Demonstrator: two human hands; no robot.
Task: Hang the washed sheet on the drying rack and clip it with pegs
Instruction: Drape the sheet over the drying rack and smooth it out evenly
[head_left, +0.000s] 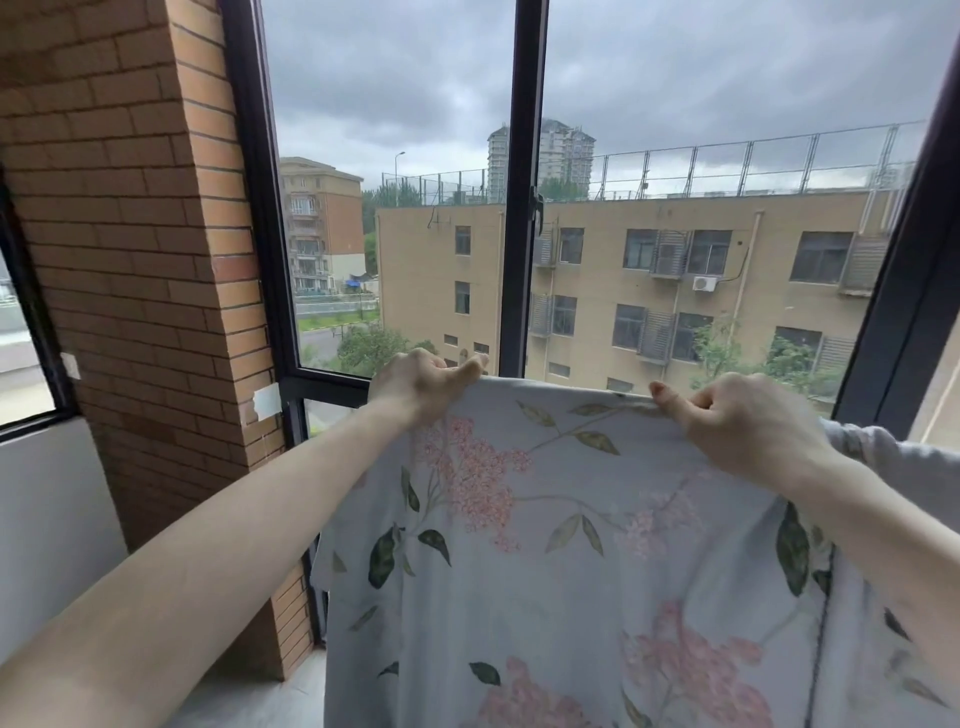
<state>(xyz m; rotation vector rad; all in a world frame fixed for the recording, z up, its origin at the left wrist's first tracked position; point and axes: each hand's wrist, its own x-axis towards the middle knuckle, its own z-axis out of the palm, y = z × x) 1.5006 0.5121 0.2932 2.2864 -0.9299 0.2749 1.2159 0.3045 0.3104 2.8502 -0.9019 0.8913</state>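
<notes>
Head view, step in hand: the floral sheet (545, 545) is held up by its top edge in front of the window (405, 208); I judge it is being spread out flat before or while it goes over the rack.
Doing it well: keep the top hem taut and level between both hands, so the cloth drapes without bunching; let even lengths fall on each side of the bar; peg near the corners once the hem lies straight.
Rack and pegs: neither can be made out here; if a bar runs under the top edge, the cloth hides it.
Left hand (421, 384): curled shut, pinching the sheet's upper left corner between thumb and fingers.
Right hand (748, 421): also closed, thumb and bent fingers gripping the hem further along; more cloth is gathered beyond it at the right.
Sheet position: hanging down from both hands, filling the lower middle of the view, beside the brick pillar (135, 260).
Risk: the bunched right portion could drag the hem askew.
</notes>
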